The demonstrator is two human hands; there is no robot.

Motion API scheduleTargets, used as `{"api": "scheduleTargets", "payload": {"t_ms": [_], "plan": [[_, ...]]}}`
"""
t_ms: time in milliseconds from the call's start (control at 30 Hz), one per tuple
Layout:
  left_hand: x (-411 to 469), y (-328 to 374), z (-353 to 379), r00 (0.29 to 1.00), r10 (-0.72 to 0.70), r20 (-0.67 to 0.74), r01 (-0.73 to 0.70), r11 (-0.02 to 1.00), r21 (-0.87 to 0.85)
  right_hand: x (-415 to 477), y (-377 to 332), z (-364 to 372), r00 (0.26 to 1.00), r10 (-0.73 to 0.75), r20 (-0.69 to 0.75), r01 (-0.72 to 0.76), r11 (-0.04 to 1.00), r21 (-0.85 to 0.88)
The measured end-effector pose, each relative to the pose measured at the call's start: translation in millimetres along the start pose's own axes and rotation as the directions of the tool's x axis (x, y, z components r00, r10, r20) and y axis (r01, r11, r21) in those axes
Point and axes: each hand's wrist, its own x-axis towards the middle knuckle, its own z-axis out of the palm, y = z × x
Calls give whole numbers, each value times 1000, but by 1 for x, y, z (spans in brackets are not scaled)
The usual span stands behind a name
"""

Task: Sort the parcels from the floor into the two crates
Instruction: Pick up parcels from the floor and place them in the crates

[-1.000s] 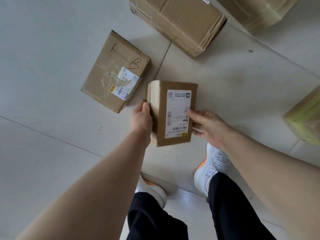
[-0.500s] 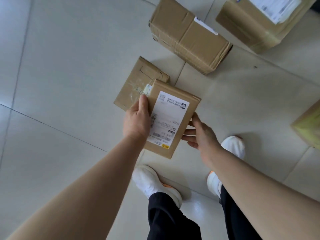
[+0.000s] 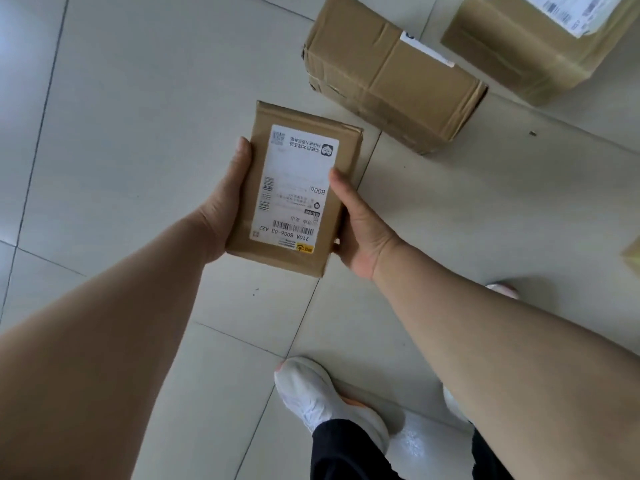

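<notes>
Two hands are seen holding one flat brown parcel [image 3: 294, 192] clear of the tiled floor [image 3: 138, 98], near the middle of the view. The parcel is gripped at its left edge by the left hand [image 3: 221, 216], whose thumb is laid straight along that edge while the other fingers are hidden beneath. Its right edge is gripped by the right hand [image 3: 360, 226], the thumb being pressed on the top face just beside the white label [image 3: 301, 161], with the remaining fingers tucked out of sight under the cardboard. The label is turned upward, and its print is read upside down from this view. A larger taped box [image 3: 391, 74] is left lying on the floor beyond the held parcel, and a second box [image 3: 540, 53] with its own white label is seen at the top right, apart from the first. A yellowish corner of another thing [image 3: 632, 254] is cut off by the right edge and cannot be identified. Below the arms, a white shoe [image 3: 329, 400] and a black trouser leg [image 3: 346, 452] are visible.
</notes>
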Motion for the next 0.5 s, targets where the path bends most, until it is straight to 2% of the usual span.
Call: {"api": "scheduleTargets", "payload": {"t_ms": [100, 167, 300, 400, 500], "plan": [[-18, -33, 11, 990, -117, 81, 121, 992, -44, -22, -2, -7, 998, 50, -41, -54, 994, -92], [-47, -56, 31, 977, -192, 98, 205, 967, -151, -50, -4, -12, 989, 131, -65, -140, 977, -162], [-121, -72, 78, 970, -226, 93, 244, 920, -306, -123, 7, -9, 956, 280, -87, -293, 904, -312], [-164, -67, 88, 960, -250, 125, 273, 937, -218, -177, 7, -9, 922, 372, -105, -386, 882, -269], [-204, -50, 92, 937, -287, 201, 307, 949, -72, -217, 1, -9, 910, 399, -113, -412, 900, -145]]}}
